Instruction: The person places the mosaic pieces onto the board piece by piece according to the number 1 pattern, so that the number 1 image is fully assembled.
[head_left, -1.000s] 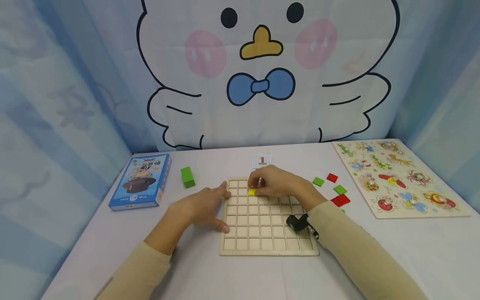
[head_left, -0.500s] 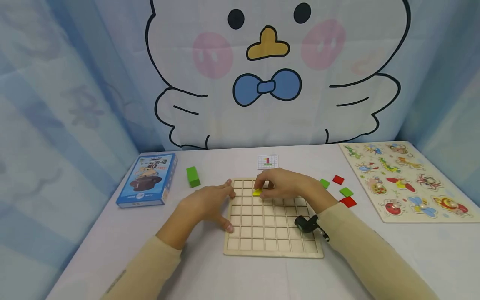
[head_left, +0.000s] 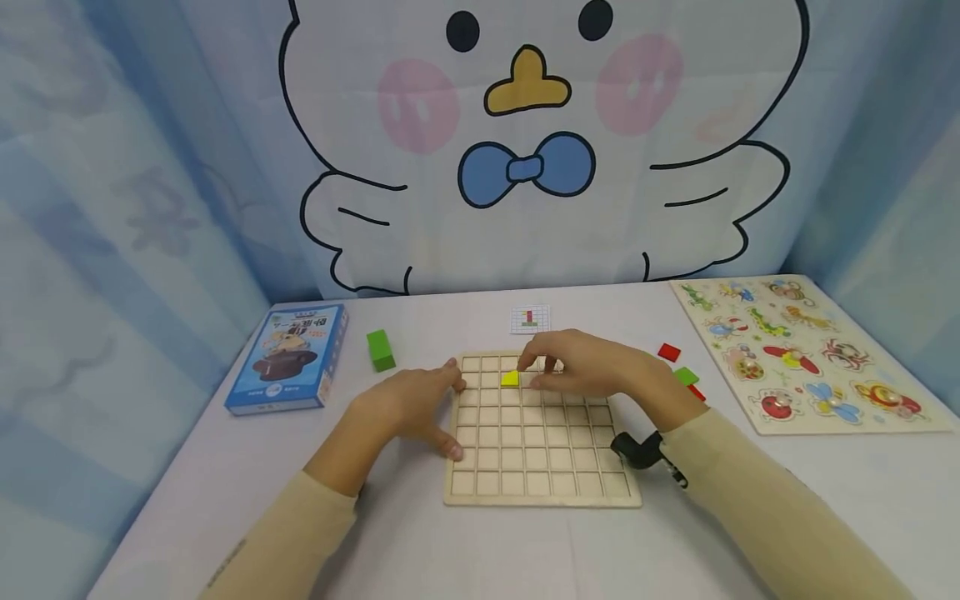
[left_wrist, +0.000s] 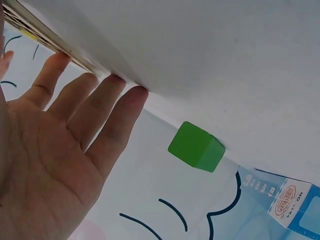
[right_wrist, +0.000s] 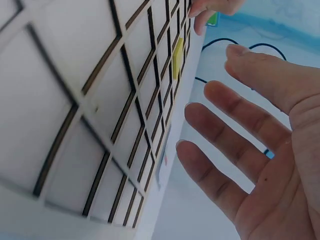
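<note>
On the blue box (head_left: 287, 358) by the table's back left corner, the large title on the cover is too soft to read. In the left wrist view a pale panel (left_wrist: 296, 204) on its side shows upside down, with a red oval emblem and "NO" before a number whose digits are not all clear. The small marking on the person's left sleeve (head_left: 281, 537) cannot be read.

The left hand (head_left: 405, 404) has thumb and fingers spread wide, touching the left edge of the wooden grid board (head_left: 543, 501) and gripping nothing. The right hand (head_left: 588, 364) is half open over the board's far edge, thumb apart from the fingers, holding nothing. Just beside its fingertips, the yellow tile (head_left: 510, 380) lies on the grid near the far edge, left of centre.

A printed card (head_left: 530, 319) with a small coloured figure lies toward the table's back edge, and a green block (head_left: 381, 350) stands between box and board. Right of the board are red tiles (head_left: 670, 352) and a green tile (head_left: 686, 377); an animal picture board (head_left: 813, 367) lies along the table's (head_left: 525, 554) right edge.
</note>
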